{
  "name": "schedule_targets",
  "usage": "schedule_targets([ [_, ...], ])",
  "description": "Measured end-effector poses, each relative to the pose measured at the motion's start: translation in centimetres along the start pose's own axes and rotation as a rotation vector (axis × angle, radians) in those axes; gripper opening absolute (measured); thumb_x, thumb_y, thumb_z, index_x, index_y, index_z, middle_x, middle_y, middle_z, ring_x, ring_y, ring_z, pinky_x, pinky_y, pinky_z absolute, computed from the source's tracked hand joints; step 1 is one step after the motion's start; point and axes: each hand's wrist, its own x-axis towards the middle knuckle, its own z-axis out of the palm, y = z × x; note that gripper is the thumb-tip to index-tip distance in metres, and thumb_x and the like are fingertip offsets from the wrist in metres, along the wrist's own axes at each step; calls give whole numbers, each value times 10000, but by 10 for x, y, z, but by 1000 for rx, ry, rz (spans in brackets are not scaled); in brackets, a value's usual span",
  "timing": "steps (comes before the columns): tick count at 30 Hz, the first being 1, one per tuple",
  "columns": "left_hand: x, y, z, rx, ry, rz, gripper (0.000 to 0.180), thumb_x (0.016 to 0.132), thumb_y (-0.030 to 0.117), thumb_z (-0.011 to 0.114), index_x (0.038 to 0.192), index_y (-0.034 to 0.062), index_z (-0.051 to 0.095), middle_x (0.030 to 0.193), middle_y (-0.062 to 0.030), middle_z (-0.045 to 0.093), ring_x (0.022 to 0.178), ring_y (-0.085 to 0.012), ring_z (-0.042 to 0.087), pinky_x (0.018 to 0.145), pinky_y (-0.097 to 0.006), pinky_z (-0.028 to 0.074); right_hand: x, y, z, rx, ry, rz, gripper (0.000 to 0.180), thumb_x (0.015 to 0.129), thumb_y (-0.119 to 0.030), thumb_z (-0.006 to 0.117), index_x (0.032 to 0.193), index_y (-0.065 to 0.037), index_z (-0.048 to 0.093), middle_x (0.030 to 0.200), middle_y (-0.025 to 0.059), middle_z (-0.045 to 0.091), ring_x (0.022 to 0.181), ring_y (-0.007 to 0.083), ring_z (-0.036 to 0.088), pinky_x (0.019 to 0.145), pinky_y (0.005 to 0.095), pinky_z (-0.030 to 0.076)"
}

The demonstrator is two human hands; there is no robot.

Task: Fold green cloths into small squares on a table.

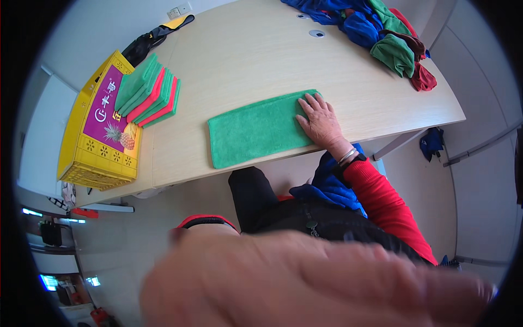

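Observation:
A green cloth [256, 129], folded into a long rectangle, lies flat near the front edge of the light wooden table [245, 49]. My right hand [320, 121] rests flat on the cloth's right end with fingers spread, gripping nothing. My left hand [305, 283] is raised very close to the camera. It is a large blur across the bottom of the view, its fingers stretch to the right, and nothing shows in it. A blue cloth [327, 188] lies on my lap under the right forearm.
A stack of folded green and red cloths [148, 94] sits on a yellow plastic crate [98, 158] at the table's left. A heap of unfolded blue, green and dark red cloths [389, 38] fills the far right. Another blue cloth [431, 143] lies on the floor.

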Motion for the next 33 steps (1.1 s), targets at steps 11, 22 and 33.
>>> schedule_targets([
  [11,-52,-3,-92,295,562,-54,213,1052,220,528,890,87,487,732,3,415,591,-96,423,476,-231,372,9,6,-4,18,37,-20,551,996,-433,502,1447,-117,487,1534,130,431,1459,349,321,1176,492,287],
  [22,-148,-73,-188,1418,779,-332,225,1040,238,527,924,47,552,827,-38,561,753,-175,560,649,-296,453,5,20,12,-53,64,-18,552,992,-426,511,1445,-112,486,1521,137,443,1447,353,337,1175,524,276],
  [33,-139,-138,-221,2171,72,-663,541,1013,349,500,1478,79,436,1555,-151,393,1470,-324,302,1197,-528,221,20,-82,24,119,32,-269,557,995,-434,496,1455,-119,481,1534,138,420,1452,355,327,1185,549,240],
])
